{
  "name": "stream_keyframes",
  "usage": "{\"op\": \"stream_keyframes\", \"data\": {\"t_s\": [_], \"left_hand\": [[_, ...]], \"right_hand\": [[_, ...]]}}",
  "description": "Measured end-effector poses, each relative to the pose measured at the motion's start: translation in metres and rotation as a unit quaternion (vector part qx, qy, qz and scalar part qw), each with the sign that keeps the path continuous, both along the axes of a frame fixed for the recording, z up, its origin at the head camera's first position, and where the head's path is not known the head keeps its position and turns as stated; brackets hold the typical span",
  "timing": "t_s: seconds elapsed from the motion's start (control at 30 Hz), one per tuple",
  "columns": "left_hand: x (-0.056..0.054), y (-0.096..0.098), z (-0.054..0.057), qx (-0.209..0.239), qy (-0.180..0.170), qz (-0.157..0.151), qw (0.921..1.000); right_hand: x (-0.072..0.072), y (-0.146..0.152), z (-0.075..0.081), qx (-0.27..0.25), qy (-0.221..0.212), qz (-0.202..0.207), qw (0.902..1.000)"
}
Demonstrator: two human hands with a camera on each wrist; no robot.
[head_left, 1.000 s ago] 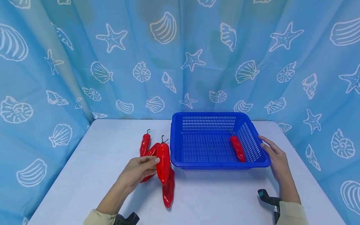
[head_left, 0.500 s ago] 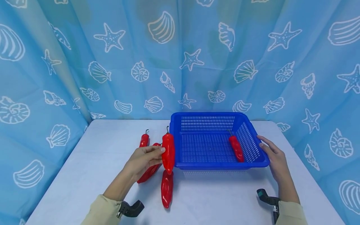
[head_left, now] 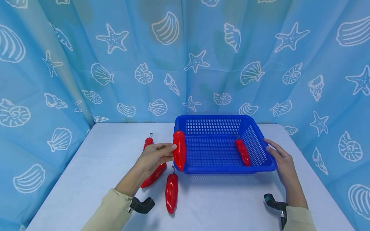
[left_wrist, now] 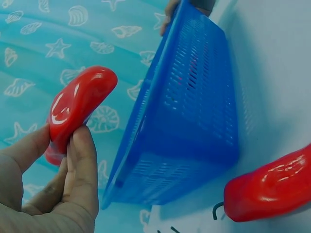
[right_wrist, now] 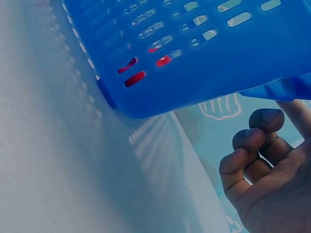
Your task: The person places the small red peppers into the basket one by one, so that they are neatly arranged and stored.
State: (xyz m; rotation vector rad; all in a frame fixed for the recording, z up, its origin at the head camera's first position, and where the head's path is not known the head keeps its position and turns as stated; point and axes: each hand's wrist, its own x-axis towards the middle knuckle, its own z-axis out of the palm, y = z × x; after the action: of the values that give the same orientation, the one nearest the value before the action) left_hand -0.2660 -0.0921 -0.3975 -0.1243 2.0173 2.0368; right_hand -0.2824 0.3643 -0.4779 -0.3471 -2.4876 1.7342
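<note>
My left hand (head_left: pixel 154 157) pinches a glossy red pepper (head_left: pixel 180 150) between thumb and fingers, its stem up. It hangs at the left rim of the blue plastic basket (head_left: pixel 228 169), raised above the table; in the left wrist view the held pepper (left_wrist: pixel 80 104) is apart from the basket wall (left_wrist: pixel 194 97). Inside the basket, toward its right side, lies another red pepper (head_left: pixel 242 152). My right hand (head_left: pixel 284 163) holds the basket's right rim with thumb and forefinger; in the right wrist view the other fingers (right_wrist: pixel 250 141) curl below the rim, off the wall.
Left of the basket, red peppers lie on the white table (head_left: pixel 219 202): one near the front (head_left: pixel 171 194), one partly behind my left hand (head_left: pixel 154 175), and one farther back (head_left: pixel 148 142). A blue shell-patterned curtain (head_left: pixel 185 64) hangs around the table's back and sides.
My left hand has carried its pepper right and upward, from over the other peppers to the basket's left rim. The right hand and the basket stay in place.
</note>
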Motion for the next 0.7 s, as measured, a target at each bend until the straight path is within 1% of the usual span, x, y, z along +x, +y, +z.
{"op": "stream_keyframes", "data": {"t_s": [0.13, 0.37, 0.53, 0.7], "left_hand": [[-0.005, 0.005, 0.000, 0.005, -0.003, -0.006, 1.0000], [-0.012, 0.017, 0.004, -0.001, -0.011, -0.015, 0.9998], [-0.017, 0.025, 0.005, -0.001, -0.011, -0.031, 0.9995], [-0.024, 0.035, 0.005, 0.007, -0.023, -0.043, 0.9988]], "right_hand": [[0.001, -0.001, 0.001, -0.004, -0.002, 0.001, 1.0000], [0.001, -0.001, 0.002, -0.007, 0.002, 0.006, 1.0000], [0.000, -0.001, 0.001, -0.004, 0.002, 0.002, 1.0000], [0.002, -0.002, 0.002, -0.005, 0.002, 0.000, 1.0000]]}}
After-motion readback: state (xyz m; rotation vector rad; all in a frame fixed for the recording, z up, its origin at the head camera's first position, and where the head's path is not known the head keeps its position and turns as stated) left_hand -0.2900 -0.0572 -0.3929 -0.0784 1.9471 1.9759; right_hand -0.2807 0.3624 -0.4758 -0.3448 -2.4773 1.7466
